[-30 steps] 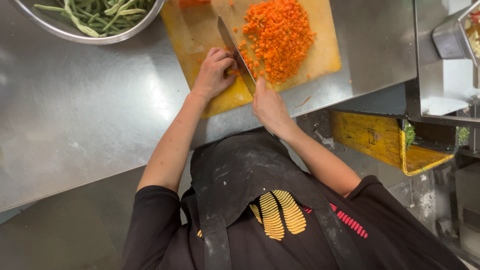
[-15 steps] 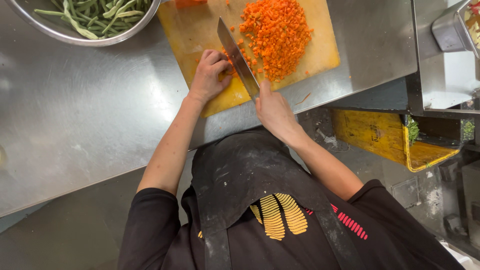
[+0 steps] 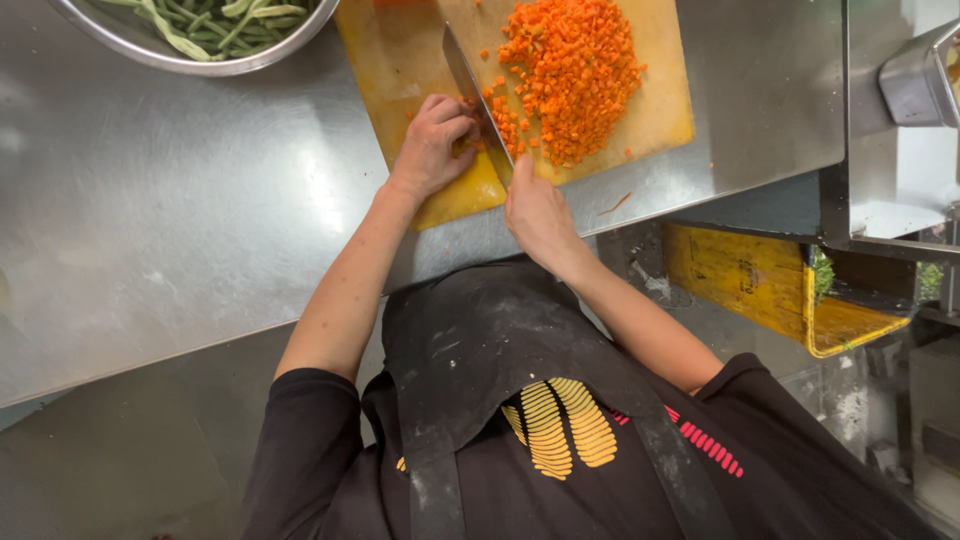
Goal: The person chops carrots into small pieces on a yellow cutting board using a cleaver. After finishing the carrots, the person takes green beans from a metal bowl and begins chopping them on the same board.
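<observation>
Right hand (image 3: 535,205) fingers closed round knife (image 3: 475,95) handle. Left hand (image 3: 435,145) fingers curled on carrot piece (image 3: 467,140), beside diced carrot (image 3: 570,75) on yellow cutting board (image 3: 410,60).

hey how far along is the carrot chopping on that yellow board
Mostly done, it seems: a large pile of diced carrot covers the yellow cutting board. In hand: the right hand grips the knife, its blade beside the left hand, which pins a small orange piece. Left: that last bit; the green beans in the metal bowl look whole.
</observation>
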